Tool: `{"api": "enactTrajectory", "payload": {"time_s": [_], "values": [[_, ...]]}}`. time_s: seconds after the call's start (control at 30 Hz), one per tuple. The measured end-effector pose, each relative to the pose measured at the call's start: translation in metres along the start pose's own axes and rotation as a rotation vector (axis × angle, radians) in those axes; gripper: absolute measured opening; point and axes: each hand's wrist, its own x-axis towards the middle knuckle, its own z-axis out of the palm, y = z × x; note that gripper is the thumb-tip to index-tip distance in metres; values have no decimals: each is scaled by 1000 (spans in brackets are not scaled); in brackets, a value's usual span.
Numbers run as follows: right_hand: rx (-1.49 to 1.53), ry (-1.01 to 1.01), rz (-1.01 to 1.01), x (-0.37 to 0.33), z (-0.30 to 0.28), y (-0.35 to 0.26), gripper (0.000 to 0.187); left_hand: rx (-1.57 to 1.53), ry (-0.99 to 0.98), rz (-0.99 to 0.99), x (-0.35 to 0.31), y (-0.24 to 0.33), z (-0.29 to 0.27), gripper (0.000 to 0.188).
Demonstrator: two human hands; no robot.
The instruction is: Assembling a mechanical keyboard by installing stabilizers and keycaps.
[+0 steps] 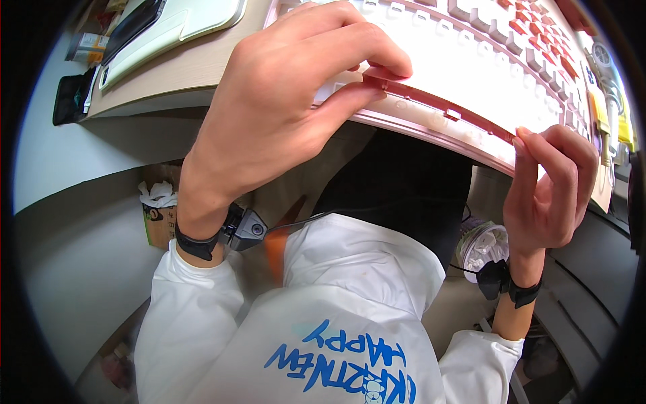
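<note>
Hands (282, 94) hold red bar (431, 99) lengthwise, long axis slanting down rightward.

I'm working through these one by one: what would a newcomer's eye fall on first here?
Probably the long red bar at upper right of centre, pinched at one end by the left hand, with the right hand's fingertips at the other. Next, the pale keyboard beneath it, brightly lit, with red keycaps toward the top right.
</note>
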Motion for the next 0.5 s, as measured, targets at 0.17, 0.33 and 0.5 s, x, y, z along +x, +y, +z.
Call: {"api": "enactTrajectory", "payload": {"time_s": [0.17, 0.33, 0.5], "values": [[-17, 8, 9, -2, 1, 0, 25, 12, -3, -4, 0, 0, 0, 33], [-27, 22, 2, -2, 1, 0, 24, 29, -8, 16, -1, -2, 0, 33], [-24, -48, 1, -2, -2, -3, 20, 17, -5, 1, -1, -1, -1, 33]]}}
